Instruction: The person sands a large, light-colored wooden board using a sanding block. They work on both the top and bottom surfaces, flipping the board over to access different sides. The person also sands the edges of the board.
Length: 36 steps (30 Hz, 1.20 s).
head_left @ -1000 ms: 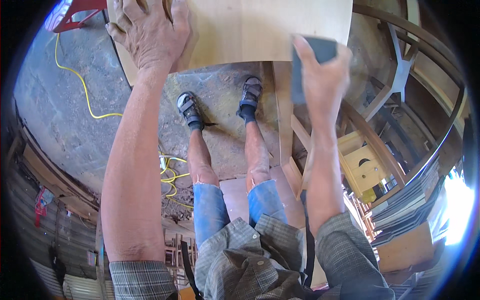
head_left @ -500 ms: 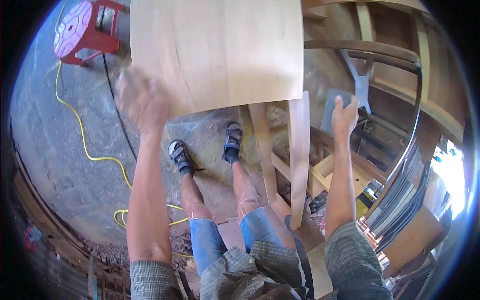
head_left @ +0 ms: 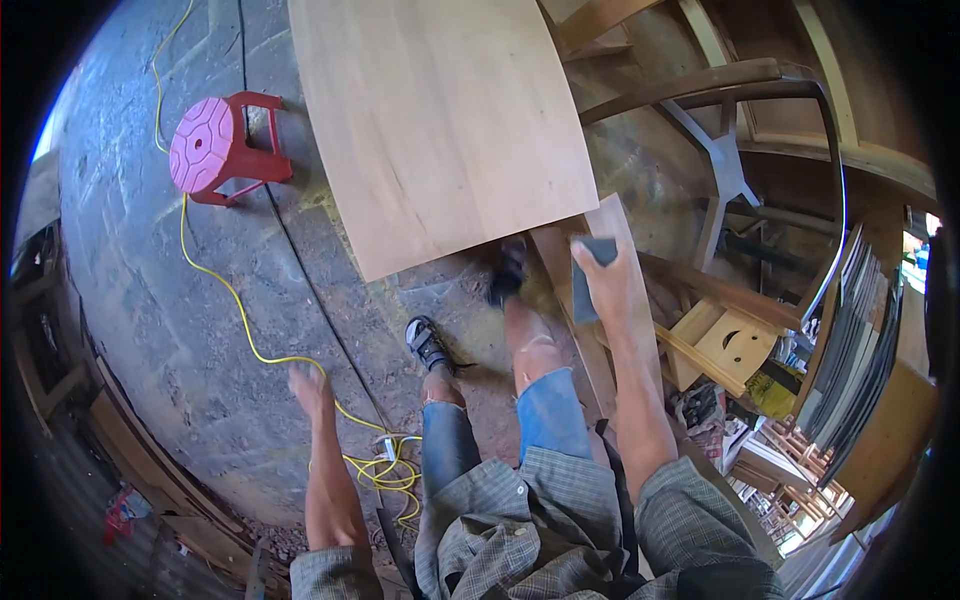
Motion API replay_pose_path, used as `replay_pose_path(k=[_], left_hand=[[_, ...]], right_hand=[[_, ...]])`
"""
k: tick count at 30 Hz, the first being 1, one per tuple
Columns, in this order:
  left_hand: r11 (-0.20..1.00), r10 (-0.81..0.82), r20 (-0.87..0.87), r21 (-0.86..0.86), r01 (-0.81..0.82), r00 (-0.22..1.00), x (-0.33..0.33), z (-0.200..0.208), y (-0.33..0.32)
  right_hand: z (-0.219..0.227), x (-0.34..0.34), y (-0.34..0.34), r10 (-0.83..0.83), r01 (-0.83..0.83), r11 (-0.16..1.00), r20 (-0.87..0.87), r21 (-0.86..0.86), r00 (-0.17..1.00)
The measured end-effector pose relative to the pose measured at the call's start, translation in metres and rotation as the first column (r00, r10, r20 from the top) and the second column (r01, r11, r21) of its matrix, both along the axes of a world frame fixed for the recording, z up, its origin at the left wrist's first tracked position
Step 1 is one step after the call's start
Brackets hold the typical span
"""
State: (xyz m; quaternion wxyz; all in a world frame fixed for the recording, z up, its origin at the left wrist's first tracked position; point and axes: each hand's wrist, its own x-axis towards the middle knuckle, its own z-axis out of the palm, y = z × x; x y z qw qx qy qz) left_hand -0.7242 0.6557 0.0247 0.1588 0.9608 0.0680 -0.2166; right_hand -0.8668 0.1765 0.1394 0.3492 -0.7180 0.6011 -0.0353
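Observation:
A pale wooden tabletop panel [head_left: 445,130] stretches out in front of me, its near edge tilted in the picture. My right hand [head_left: 612,285] is closed on a flat, dark grey sanding block [head_left: 582,292], thumb lying over it, just off the panel's near right corner. Behind that hand stands a pale wooden leg [head_left: 612,215]. My left hand [head_left: 308,385] hangs low over the floor at the left, away from the panel. Motion blurs its fingers, so I cannot tell their shape.
A red plastic stool [head_left: 225,150] stands left of the panel. A yellow cord [head_left: 235,300] and a black cable [head_left: 310,290] run over the concrete floor [head_left: 240,420]. At the right are a curved wooden frame [head_left: 690,85], a small drawer [head_left: 725,345] and stacked sheets [head_left: 850,340].
My left hand has left the panel's left corner and dropped toward me. My right hand has moved left with the sanding block, toward the panel's corner. My view has shifted and one foot has stepped forward.

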Motion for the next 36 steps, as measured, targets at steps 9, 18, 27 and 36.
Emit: replay_pose_path(k=[9, 18, 27, 36], left_hand=[[0.937, -0.269, 0.584, -0.025, 0.348, 0.766, 0.189, 0.007, -0.335], [0.986, -0.152, 0.488, 0.137, 0.097, 0.859, 0.211, -0.035, -0.41], [0.98, -0.161, 0.485, 0.182, 0.081, 0.86, 0.221, -0.032, -0.407], [0.959, -0.188, 0.425, 0.272, 0.074, 0.886, 0.215, -0.024, -0.408]], right_hand=[[-0.056, 0.086, -0.062, 0.148, -0.163, 0.965, -0.089, -0.203, 0.985], [-0.101, 0.231, -0.124, 0.263, -0.28, 0.92, -0.097, -0.273, 0.96], [-0.097, 0.248, -0.133, 0.196, -0.218, 0.964, -0.148, -0.151, 0.97], [-0.101, 0.214, -0.13, 0.301, -0.324, 0.937, -0.17, -0.129, 0.938]])
